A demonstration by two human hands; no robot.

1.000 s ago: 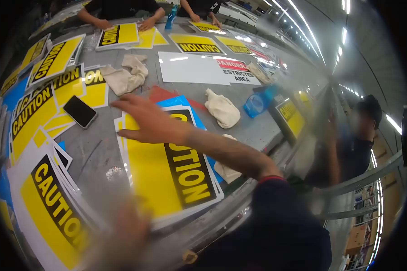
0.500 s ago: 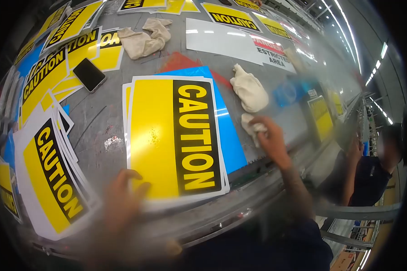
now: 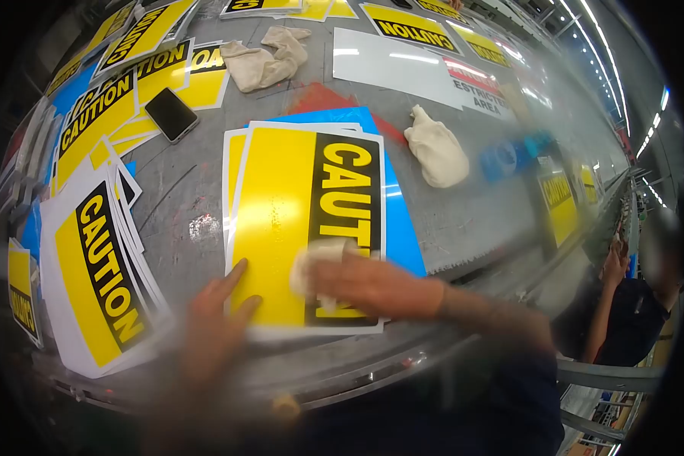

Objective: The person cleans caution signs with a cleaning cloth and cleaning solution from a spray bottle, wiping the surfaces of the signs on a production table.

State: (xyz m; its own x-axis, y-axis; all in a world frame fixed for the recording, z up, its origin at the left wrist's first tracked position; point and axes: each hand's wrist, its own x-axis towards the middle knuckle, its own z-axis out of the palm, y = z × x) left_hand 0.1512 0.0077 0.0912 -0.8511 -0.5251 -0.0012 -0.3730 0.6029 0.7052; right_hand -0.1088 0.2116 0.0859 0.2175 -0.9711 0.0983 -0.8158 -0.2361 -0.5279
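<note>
In front of me a yellow and black caution sign [image 3: 273,205] tops a small pile of signs, with a blue sheet [image 3: 406,235] partly under it. My right hand [image 3: 376,285] presses a whitish cloth [image 3: 311,266] onto the sign's lower middle, covering the end of the lettering. The hand is somewhat blurred. At the sign's lower left edge lies my left hand [image 3: 224,304], thumb and finger apart, fingertips touching the sign. It holds nothing.
More caution signs [image 3: 102,273] are stacked on the left. A phone [image 3: 171,114], two crumpled cloths [image 3: 437,152] and a blurred blue bottle [image 3: 509,157] rest on the grey table [image 3: 178,182]. A co-worker [image 3: 634,311] is at the right.
My right hand has carried the cloth left from the table onto the sign. My left hand stays at the sign's edge. The view has shifted slightly.
</note>
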